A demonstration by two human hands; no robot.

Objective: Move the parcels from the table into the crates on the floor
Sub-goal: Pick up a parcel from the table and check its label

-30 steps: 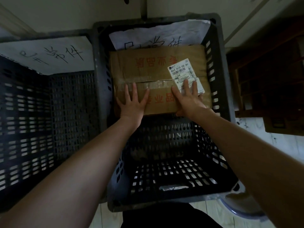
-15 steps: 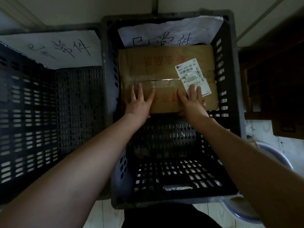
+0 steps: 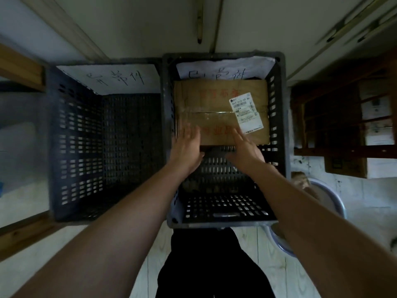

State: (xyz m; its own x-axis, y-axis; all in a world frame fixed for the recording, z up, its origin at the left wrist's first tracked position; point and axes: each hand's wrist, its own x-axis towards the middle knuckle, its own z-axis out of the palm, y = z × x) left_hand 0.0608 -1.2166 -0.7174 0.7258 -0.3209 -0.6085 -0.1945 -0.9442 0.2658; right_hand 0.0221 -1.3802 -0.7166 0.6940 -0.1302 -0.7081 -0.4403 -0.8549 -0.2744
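Parcel [image 3: 214, 108] in right crate [image 3: 223, 224]; left hand [image 3: 188, 147], right hand [image 3: 247, 150]: grip apart, perhaps on it.

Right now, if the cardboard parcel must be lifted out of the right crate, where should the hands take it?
Probably its near edge, from the person's side: the parcel sits at the crate's far end, walls close on three sides, that edge free.

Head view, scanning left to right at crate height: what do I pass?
left crate → cardboard parcel, lying inside the right crate → wooden shelf.
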